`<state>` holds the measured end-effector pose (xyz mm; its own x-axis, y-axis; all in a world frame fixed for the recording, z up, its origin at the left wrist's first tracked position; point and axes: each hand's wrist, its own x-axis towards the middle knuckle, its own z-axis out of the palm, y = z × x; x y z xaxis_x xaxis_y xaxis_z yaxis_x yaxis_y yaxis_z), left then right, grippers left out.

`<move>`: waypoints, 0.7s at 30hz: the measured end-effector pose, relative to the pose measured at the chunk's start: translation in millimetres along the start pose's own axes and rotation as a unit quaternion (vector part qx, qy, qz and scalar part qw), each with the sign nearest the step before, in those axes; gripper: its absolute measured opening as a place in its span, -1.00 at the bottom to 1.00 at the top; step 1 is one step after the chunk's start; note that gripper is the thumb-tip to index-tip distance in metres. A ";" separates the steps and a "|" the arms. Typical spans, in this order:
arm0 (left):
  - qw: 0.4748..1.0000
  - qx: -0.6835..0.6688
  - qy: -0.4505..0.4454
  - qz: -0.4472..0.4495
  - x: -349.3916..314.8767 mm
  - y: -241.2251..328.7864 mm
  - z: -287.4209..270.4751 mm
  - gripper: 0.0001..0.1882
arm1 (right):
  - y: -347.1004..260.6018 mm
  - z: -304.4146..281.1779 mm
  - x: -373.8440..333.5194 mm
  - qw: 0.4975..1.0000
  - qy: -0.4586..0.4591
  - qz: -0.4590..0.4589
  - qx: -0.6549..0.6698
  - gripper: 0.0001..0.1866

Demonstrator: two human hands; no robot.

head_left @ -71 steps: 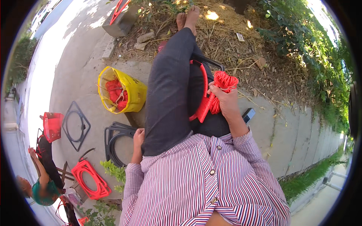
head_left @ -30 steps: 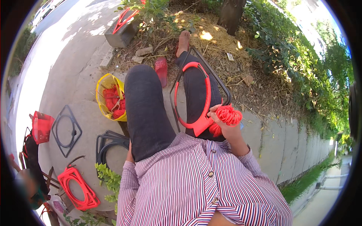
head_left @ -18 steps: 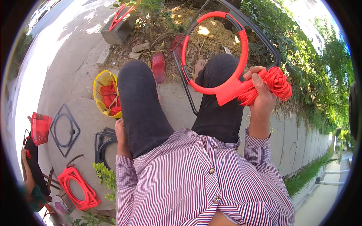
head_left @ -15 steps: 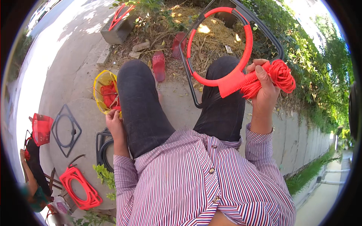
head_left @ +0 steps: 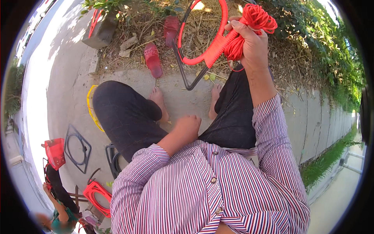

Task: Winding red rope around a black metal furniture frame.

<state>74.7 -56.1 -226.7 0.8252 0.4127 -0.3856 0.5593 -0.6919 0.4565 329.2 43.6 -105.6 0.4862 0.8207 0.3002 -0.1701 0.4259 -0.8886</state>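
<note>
The right grip (head_left: 253, 46) is closed around a bundle of red cord (head_left: 259, 18), loops bulging past the top of the fist and strands hanging at its left. Just left of that grip, a dark frame (head_left: 189, 84) carries a ring wrapped largely in red. Lower down, the left grip (head_left: 187, 128) sits over the dark trousers (head_left: 122, 111), fingers curled (whether they hold anything, I cannot tell). Two red slippers (head_left: 152, 60) lie beyond it; a yellow container (head_left: 92, 107) shows farther left.
</note>
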 end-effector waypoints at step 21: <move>0.818 -0.302 -0.490 -0.003 31.7 -29.5 74.4 -0.56 | 3.8 -34.9 -2.2 0.974 0.172 0.130 -0.072 -0.81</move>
<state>78.6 -66.7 -312.1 0.5291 -0.4630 -0.7111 0.7437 -0.1505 0.6514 357.4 30.1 -121.7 0.7055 0.7067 -0.0533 -0.2161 0.1430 -0.9658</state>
